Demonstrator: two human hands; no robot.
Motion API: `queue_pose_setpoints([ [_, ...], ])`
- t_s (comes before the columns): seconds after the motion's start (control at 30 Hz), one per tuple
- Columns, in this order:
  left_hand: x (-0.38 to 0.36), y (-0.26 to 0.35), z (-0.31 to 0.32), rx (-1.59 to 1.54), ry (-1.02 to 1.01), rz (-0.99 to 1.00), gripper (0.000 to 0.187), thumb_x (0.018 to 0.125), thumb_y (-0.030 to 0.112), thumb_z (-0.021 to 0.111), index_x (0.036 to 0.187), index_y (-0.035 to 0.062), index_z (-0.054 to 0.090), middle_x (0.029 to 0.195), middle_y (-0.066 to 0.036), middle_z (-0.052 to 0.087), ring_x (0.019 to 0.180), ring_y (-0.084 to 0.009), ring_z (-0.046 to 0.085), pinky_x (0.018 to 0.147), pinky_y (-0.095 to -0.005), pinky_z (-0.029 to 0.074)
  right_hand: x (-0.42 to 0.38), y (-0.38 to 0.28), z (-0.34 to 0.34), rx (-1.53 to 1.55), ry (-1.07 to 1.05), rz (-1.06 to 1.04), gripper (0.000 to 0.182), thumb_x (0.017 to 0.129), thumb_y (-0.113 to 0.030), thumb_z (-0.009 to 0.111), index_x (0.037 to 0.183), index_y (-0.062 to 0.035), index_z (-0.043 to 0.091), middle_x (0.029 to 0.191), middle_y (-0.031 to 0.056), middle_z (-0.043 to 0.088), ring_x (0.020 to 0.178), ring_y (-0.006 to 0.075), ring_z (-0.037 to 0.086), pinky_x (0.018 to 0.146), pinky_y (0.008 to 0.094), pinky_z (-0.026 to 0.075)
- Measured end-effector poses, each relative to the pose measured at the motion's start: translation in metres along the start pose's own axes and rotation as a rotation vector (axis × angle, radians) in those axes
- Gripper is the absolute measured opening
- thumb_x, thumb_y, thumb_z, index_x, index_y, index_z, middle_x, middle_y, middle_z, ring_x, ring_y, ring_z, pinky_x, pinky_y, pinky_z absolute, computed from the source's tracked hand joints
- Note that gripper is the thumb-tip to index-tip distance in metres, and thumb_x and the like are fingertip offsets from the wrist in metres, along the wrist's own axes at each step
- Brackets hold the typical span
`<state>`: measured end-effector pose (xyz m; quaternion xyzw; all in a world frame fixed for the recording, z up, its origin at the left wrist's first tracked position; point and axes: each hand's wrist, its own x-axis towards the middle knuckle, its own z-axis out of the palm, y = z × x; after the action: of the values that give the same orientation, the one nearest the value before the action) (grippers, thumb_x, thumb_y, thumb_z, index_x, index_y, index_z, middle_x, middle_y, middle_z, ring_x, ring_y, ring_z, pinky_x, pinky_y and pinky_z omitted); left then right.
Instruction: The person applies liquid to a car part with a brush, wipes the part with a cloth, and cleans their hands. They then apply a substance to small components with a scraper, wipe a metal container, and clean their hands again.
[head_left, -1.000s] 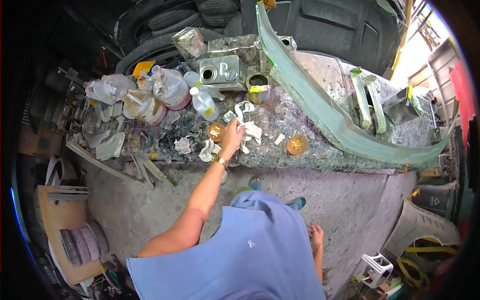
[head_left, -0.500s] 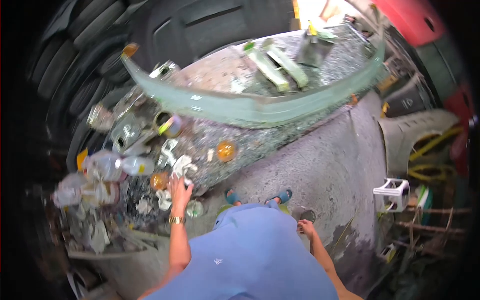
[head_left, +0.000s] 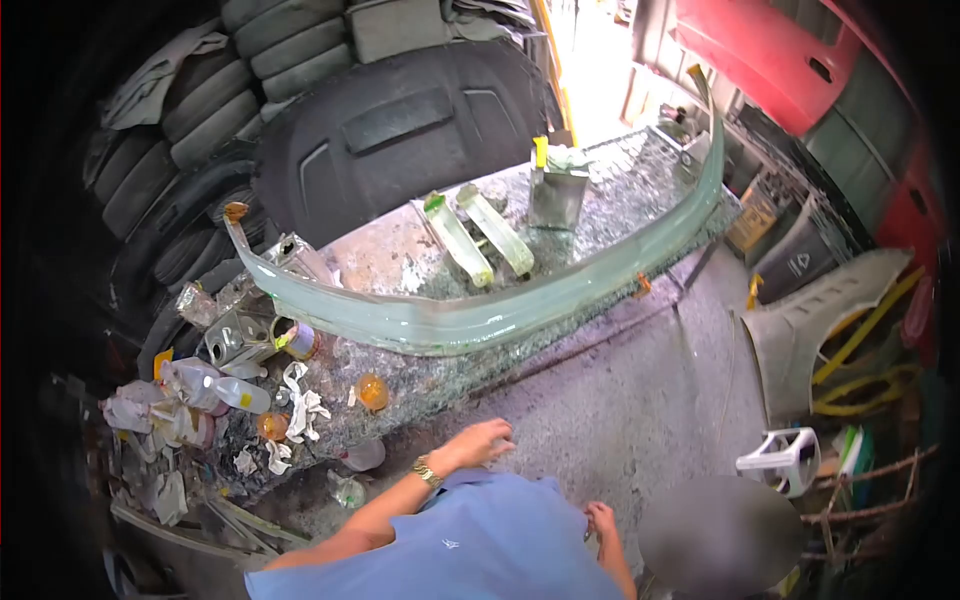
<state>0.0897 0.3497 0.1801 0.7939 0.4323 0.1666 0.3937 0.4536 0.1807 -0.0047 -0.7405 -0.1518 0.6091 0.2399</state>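
Observation:
My left hand (head_left: pixel 480 443), with a gold-coloured watch on the wrist, hangs in front of my blue shirt. Its fingers are loosely bent and slightly apart, and nothing shows in them. Low at my right side, my right hand (head_left: pixel 600 520) has its fingers curled; whatever it may hold is hidden. Ahead of my hands, a long curved pale-green bumper-like strip (head_left: pixel 440 328) lies along the worktable (head_left: pixel 440 395). Crumpled white paper (head_left: pixel 305 412) and two orange round items, one being an orange bowl-like piece (head_left: pixel 372 391), lie near the table's left end.
Two pale narrow pieces (head_left: pixel 458 240) and a metal can (head_left: pixel 558 198) stand behind the strip. Clear jugs (head_left: pixel 240 393) and tins crowd the left. A dark car hood (head_left: pixel 400 135) leans behind. To the right are a grey fender (head_left: pixel 785 335), a white plastic stool (head_left: pixel 780 460) and a blurred patch.
My left hand has drawn back from the white paper and orange piece, moving right to in front of my body. The view has shifted, and a blurred patch has appeared at the lower right.

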Motion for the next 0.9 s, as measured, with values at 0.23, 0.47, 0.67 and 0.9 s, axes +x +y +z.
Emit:
queue_pose_setpoints([
  [0.23, 0.107, 0.063, 0.03, -0.075, -0.269, 0.081, 0.03, 0.091, 0.029, 0.054, 0.105, 0.0028, 0.057, 0.107, -0.013, 0.056, 0.102, -0.0339, 0.056, 0.085, -0.0431, 0.045, 0.032, 0.01, -0.049, 0.007, 0.048, 0.163, 0.019, 0.089, -0.015, 0.054, 0.102, -0.0026, 0.059, 0.081, 0.0077, 0.063, 0.064, 0.0184, 0.061, 0.051, 0.0328, 0.047],
  [0.47, 0.225, 0.067, 0.049, -0.223, -0.34, 0.161, 0.026, 0.09, 0.026, 0.056, 0.103, 0.0036, 0.059, 0.108, -0.013, 0.058, 0.104, -0.0308, 0.056, 0.08, -0.042, 0.045, 0.06, -0.063, -0.075, -0.149, -0.071, 0.062, 0.025, 0.088, -0.015, 0.056, 0.11, -0.0019, 0.056, 0.089, 0.0104, 0.063, 0.075, 0.0217, 0.061, 0.062, 0.0355, 0.048],
  [0.67, 0.332, 0.11, 0.03, -1.235, -0.552, 0.242, 0.035, 0.095, 0.029, 0.052, 0.11, -0.002, 0.057, 0.109, -0.012, 0.061, 0.103, -0.0236, 0.058, 0.092, -0.0373, 0.046, 0.053, -0.228, -0.104, -0.146, -0.147, -0.152, 0.031, 0.088, -0.016, 0.057, 0.116, -0.0022, 0.053, 0.098, 0.011, 0.062, 0.087, 0.0229, 0.059, 0.075, 0.0357, 0.046],
  [0.9, 0.432, 0.167, 0.012, -1.912, -0.499, 0.181, 0.037, 0.097, 0.031, 0.047, 0.113, -0.0014, 0.055, 0.117, -0.013, 0.057, 0.106, -0.021, 0.055, 0.094, -0.036, 0.044, 0.02, -0.433, -0.056, -0.062, -0.432, -0.632, 0.038, 0.088, -0.017, 0.058, 0.122, -0.0024, 0.051, 0.108, 0.0117, 0.061, 0.099, 0.0245, 0.057, 0.089, 0.036, 0.045],
])
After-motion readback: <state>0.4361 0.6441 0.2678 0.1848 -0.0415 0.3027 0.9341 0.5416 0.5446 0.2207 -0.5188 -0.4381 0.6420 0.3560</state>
